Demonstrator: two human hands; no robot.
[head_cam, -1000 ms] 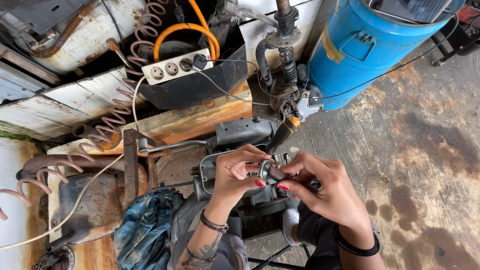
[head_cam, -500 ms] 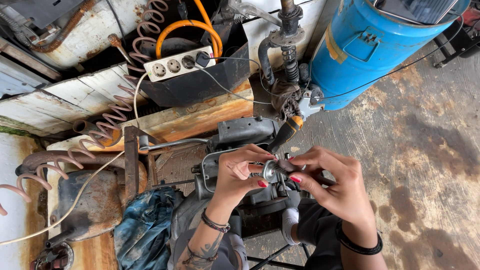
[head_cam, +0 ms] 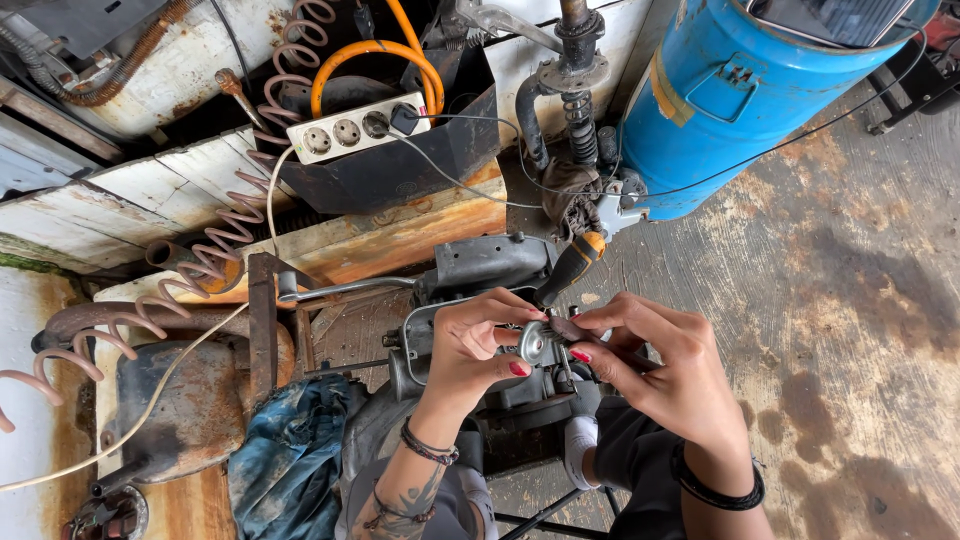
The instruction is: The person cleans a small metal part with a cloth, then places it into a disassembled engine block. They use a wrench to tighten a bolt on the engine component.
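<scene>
At frame centre, above the grey engine block, I see both hands meet on one small round metal part. Left hand: thumb and fingers pinch the part's left edge. Right hand: fingertips close on its right side, so the hands are together, both clamped on the part. The part sits between the two hands, held just clear of the block. A screwdriver with orange-and-black handle lies tilted just behind the hands. Further back: a white power strip on a dark tray, a blue drum at upper right. A blue rag lies lower left, beside the left forearm.
</scene>
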